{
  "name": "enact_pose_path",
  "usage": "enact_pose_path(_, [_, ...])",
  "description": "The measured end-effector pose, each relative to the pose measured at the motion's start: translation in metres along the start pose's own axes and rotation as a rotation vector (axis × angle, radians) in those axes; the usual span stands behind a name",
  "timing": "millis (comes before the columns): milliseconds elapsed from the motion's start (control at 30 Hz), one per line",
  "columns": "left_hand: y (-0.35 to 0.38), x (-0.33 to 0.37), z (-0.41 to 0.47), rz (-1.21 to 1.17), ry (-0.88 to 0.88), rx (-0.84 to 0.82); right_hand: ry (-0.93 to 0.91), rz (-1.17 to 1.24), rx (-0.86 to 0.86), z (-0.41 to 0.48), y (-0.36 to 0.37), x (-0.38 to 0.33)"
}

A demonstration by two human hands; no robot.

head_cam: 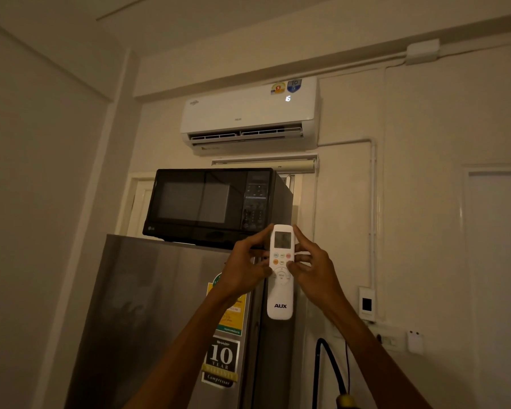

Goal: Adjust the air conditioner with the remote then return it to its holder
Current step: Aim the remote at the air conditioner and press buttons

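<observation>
A white remote point(281, 296) marked AUX is held upright in front of me, its small screen facing me. My left hand point(245, 265) grips its left edge and my right hand point(310, 267) grips its right edge, with the right thumb resting on the buttons. High on the wall above hangs the white air conditioner point(248, 116), its flap open and lit digits showing on its front. A white wall holder point(366, 304) with a dark slot is mounted to the right of the remote.
A black microwave point(210, 205) stands on a steel fridge point(148, 314) covered in stickers, just behind my left hand. A black cable point(331, 367) hangs by the wall below. A socket plate point(387, 339) and a small white box point(415, 342) sit right of it.
</observation>
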State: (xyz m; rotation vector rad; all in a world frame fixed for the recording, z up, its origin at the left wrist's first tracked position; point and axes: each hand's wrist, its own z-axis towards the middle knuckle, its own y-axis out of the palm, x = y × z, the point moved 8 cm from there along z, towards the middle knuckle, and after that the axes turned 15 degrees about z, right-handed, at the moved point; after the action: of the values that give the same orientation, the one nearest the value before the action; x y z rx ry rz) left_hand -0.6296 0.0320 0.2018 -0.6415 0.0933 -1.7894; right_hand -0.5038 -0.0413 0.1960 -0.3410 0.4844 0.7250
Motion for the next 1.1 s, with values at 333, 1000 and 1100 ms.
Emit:
enact_pose_path(333, [0.001,-0.005,-0.004,0.050,-0.006,-0.004,0.008,0.028,0.013,-0.004,0.003,0.006])
enact_pose_path(1000, [0.002,-0.005,-0.006,0.066,-0.014,-0.027,0.017,0.036,-0.051,-0.011,0.003,-0.001])
enact_pose_path(1100, [0.003,-0.007,-0.006,0.067,-0.018,-0.034,0.024,0.038,-0.052,-0.012,0.003,-0.001])
